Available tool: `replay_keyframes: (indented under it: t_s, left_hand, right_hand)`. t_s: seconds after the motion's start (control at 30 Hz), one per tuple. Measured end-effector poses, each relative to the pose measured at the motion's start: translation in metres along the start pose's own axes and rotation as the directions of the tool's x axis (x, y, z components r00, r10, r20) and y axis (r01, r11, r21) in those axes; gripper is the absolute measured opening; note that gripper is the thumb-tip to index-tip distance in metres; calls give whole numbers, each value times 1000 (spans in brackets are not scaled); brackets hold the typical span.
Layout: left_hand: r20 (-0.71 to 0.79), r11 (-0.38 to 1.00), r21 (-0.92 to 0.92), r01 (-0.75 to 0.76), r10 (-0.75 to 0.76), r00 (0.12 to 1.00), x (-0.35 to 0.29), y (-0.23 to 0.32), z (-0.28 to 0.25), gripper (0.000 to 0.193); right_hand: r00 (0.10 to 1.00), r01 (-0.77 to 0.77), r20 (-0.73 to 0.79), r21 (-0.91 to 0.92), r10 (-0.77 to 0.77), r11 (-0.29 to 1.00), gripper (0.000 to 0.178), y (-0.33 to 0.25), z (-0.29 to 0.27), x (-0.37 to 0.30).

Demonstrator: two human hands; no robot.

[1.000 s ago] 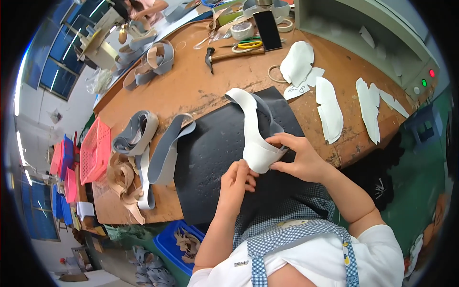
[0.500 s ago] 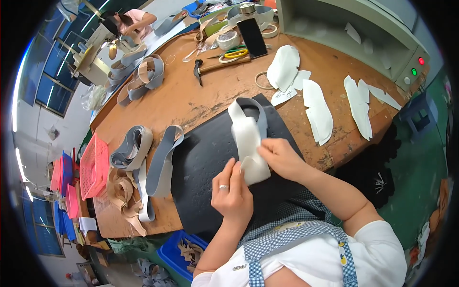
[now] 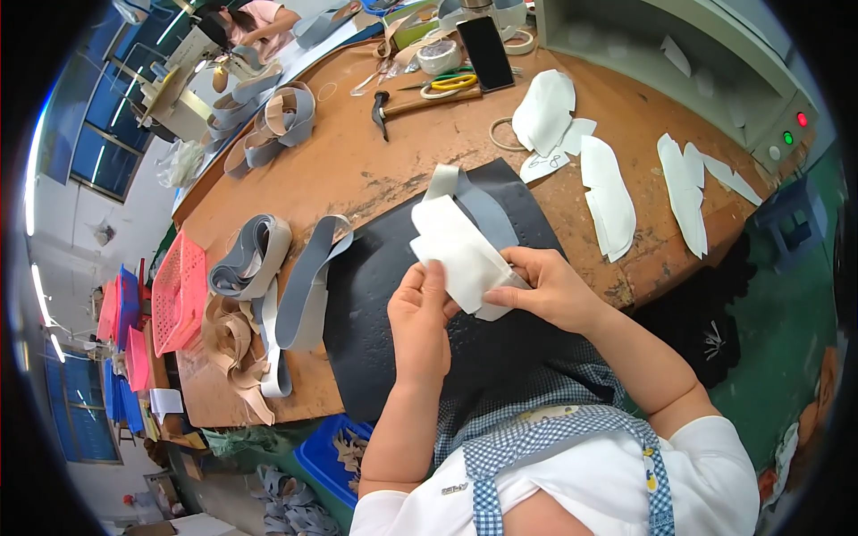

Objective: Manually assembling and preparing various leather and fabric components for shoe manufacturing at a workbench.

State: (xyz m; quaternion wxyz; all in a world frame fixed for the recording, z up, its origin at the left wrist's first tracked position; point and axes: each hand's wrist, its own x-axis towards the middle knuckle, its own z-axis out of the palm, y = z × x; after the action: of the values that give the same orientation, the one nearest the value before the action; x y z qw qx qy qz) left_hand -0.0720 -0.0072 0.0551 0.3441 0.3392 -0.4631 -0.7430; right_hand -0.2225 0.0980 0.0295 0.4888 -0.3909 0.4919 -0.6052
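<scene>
A white cut piece (image 3: pixel 458 255), sheet-like and notched along its outline, is between my two hands above the black mat (image 3: pixel 375 304). My left hand (image 3: pixel 420 308) pinches its lower left edge with the thumb in front. On the other side, my right hand (image 3: pixel 552 290) grips the lower right corner, thumb on top and fingers partly behind. From under the white piece a grey-blue band with a pale face (image 3: pixel 487 214) loops up and lies on the mat. Whether band and piece are joined is hidden.
Coiled bands (image 3: pixel 250 255), a folded grey band (image 3: pixel 308 286) and a pink basket (image 3: pixel 179 295) lie left. Farther off are a hammer (image 3: pixel 382 114), yellow-handled scissors (image 3: pixel 454 82) and a phone (image 3: pixel 485 54). White cut pieces (image 3: pixel 608 196) lie right, below a grey machine (image 3: pixel 670 76). A co-worker (image 3: pixel 259 22) sits far left.
The white piece has tilted to the left and now covers more of the band. My left hand has moved up to its edge and taken hold; my right hand has shifted slightly right.
</scene>
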Motion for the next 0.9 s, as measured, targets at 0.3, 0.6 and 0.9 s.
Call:
replay_keyframes:
  t_s: [0.3, 0.6, 0.9]
  left_hand:
    - [130, 977, 191, -94, 69, 989, -9, -20, -2, 33]
    - [182, 981, 194, -22, -14, 983, -8, -30, -10, 28]
    - [216, 972, 235, -7, -45, 975, -9, -35, -7, 21]
  right_hand:
    - [988, -153, -5, -117, 154, 981, 32, 15, -1, -29]
    - [977, -205, -84, -151, 195, 967, 30, 20, 6, -35]
    - [979, -193, -79, -98, 186, 976, 29, 14, 12, -49]
